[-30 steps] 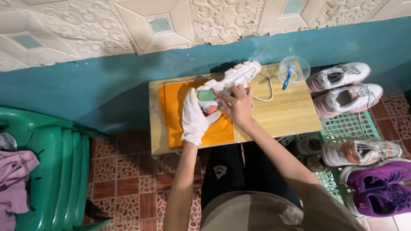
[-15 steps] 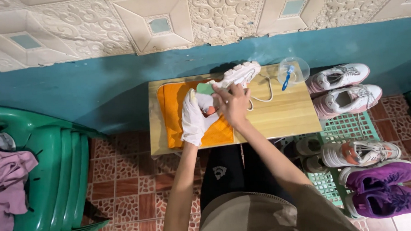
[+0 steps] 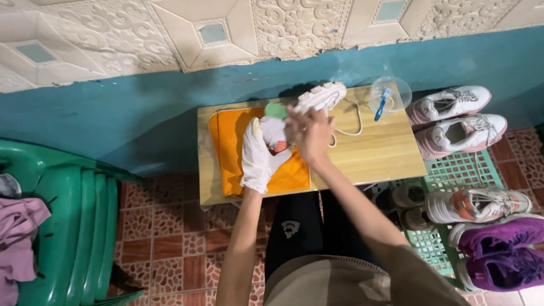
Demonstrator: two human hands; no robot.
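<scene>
White-gloved left hand (image 3: 258, 157) and bare right hand (image 3: 311, 132) grip a white sneaker (image 3: 310, 104) over orange cloth (image 3: 234, 149).

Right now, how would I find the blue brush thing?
Find the small wooden table against the teal wall. At its far right corner stands a clear round container, beside the pale pink shoes on the floor. The blue toothbrush sticks out of it, the only blue item on the table.

I saw a low table (image 3: 377, 153) against the wall. A towel (image 3: 231, 149) lay on its left half, a sneaker (image 3: 322, 96) behind my hands (image 3: 311, 132), and a bowl (image 3: 393, 91) holding a brush (image 3: 381, 102) at the back right. Stacked chairs (image 3: 71, 232) stood left; more shoes (image 3: 449, 103) lay right.
</scene>
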